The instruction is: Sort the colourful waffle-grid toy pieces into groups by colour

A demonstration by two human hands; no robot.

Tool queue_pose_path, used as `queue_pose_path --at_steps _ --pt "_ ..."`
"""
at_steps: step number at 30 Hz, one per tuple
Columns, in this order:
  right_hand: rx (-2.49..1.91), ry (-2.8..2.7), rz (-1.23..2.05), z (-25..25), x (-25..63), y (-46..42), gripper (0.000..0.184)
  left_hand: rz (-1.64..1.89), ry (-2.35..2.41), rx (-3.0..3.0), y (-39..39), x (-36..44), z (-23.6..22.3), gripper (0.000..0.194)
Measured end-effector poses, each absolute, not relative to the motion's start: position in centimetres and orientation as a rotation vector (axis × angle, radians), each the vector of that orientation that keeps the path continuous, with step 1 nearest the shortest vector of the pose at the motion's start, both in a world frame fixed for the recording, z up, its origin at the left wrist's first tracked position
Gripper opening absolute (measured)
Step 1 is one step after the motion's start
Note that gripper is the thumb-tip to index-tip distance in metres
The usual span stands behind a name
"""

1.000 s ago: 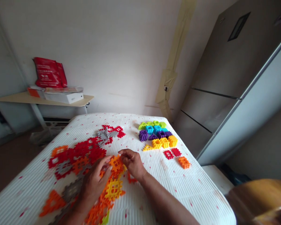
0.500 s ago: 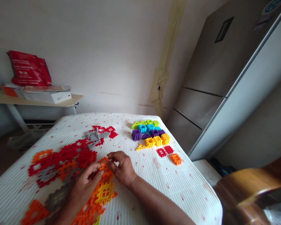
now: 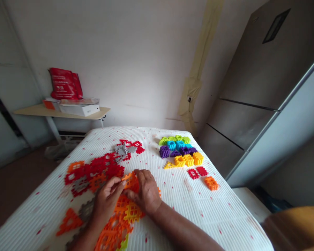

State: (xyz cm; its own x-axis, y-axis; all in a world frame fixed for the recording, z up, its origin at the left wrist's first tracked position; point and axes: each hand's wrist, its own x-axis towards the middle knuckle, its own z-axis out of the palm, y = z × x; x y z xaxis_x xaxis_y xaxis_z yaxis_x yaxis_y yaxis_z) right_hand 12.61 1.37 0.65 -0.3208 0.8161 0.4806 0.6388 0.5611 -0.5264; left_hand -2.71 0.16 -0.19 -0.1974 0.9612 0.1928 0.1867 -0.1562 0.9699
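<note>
An orange square building tile (image 3: 129, 180) with notched edges and a window-like lattice is held between both hands, tilted above the pile. My left hand (image 3: 110, 195) pinches its left side between thumb and fingers. My right hand (image 3: 148, 191) grips its right side, fingers behind and thumb in front, hiding part of it. Beneath my hands spreads a heap of orange tiles (image 3: 115, 232), with a yellow square tile (image 3: 133, 212) on top. Left of my left hand lie an orange triangular tile (image 3: 69, 221) and a grey tile (image 3: 87, 209).
Red tiles (image 3: 102, 165) with grey pieces (image 3: 121, 150) lie at left centre. On the right are groups of green (image 3: 174, 140), blue (image 3: 180, 145), purple (image 3: 164, 151) and yellow tiles (image 3: 188, 160). Two red tiles (image 3: 193, 173) and an orange stack (image 3: 211, 183) sit nearer.
The view has swung left, shifting everything rightward. The orange tile between my hands is now raised and tilted, and my right hand has come round its right side.
</note>
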Motion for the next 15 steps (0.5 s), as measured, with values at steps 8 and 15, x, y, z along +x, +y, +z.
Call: queue_pose_path --at_steps 8,15 --pt "-1.182 -2.042 0.353 0.6 12.1 0.9 0.068 1.398 1.406 1.433 0.0 -2.6 -0.5 0.029" --pt "-1.218 -2.032 0.311 1.2 13.8 1.4 0.061 1.368 1.448 1.329 0.2 -3.1 -0.3 0.044"
